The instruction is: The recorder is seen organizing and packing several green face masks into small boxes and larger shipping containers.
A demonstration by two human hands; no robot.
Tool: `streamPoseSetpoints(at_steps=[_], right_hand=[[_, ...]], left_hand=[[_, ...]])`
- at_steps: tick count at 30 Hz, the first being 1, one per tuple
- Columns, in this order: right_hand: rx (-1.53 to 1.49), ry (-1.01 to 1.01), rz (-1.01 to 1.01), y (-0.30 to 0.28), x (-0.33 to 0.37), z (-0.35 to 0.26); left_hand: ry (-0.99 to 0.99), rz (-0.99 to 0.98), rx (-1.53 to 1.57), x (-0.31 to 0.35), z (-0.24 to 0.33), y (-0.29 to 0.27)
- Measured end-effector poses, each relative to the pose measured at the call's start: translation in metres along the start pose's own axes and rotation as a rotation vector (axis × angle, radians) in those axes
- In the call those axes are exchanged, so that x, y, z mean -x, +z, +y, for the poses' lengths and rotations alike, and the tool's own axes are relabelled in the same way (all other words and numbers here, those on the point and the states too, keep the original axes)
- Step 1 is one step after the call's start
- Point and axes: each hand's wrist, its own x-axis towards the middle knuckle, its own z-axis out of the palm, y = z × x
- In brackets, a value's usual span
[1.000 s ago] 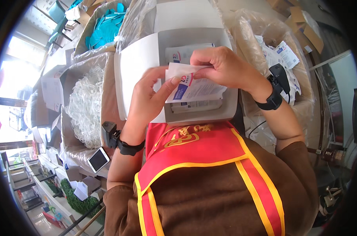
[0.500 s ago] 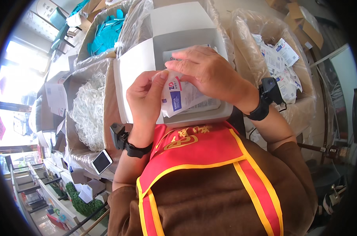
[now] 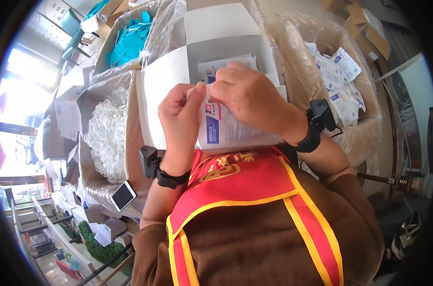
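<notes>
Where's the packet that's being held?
In the head view, the packet is near the middle, between the left hand and right hand, over the open white box.

Bright windows far left; teal chair upper left.

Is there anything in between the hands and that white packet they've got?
No, nothing visible. The bare left hand and the bare right hand both pinch the upper edge of the flat white packet with a blue patch. The open white cardboard box is beneath it, not between.
</notes>
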Motion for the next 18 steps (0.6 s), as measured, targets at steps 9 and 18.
streamPoseSetpoints(at_steps=[9,18], right_hand=[[-0.516,-0.264,-0.172,-0.027,0.005,-0.067],[-0.182,0.026,0.088,-0.023,-0.02,-0.003]], left_hand=[[-0.259,0.192,0.304,-0.039,-0.042,-0.033],[0.276,-0.039,-0.183,-0.006,0.018,-0.018]])
